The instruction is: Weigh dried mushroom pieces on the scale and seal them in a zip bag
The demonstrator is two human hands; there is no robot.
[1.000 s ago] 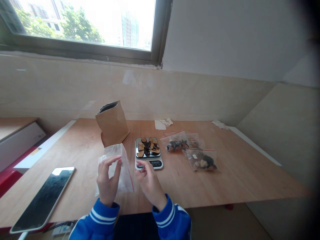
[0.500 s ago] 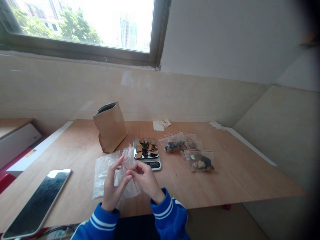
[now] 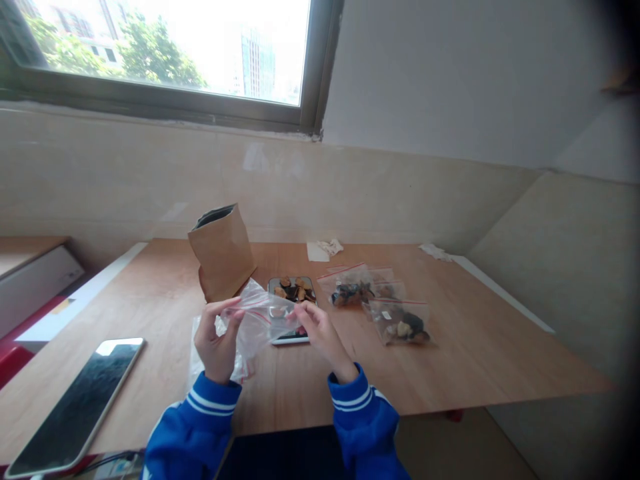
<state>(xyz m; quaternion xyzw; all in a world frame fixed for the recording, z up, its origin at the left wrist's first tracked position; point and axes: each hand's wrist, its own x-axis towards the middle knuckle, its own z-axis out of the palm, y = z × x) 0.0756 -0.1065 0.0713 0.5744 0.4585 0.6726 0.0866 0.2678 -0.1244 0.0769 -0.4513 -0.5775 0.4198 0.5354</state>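
Observation:
Both of my hands hold one clear zip bag (image 3: 260, 319) with a red seal strip, stretched between them above the wooden table (image 3: 475, 347). My left hand (image 3: 216, 337) pinches its left end and my right hand (image 3: 320, 331) pinches its right end. Behind the bag a small kitchen scale (image 3: 293, 293) carries several dark and tan dried slices on its metal plate. More empty clear bags (image 3: 200, 350) lie under my left hand. A brown paper bag (image 3: 223, 252) stands open to the left of the scale.
Filled zip bags (image 3: 400, 321) of dried pieces lie right of the scale. A phone (image 3: 80, 400) rests face up at the table's left front. Crumpled tissues (image 3: 327, 248) lie near the back wall. A window runs above.
My hands moved apart and lifted, pulling the zip bag out wide between them; before, they were close together fingering it low over the table.

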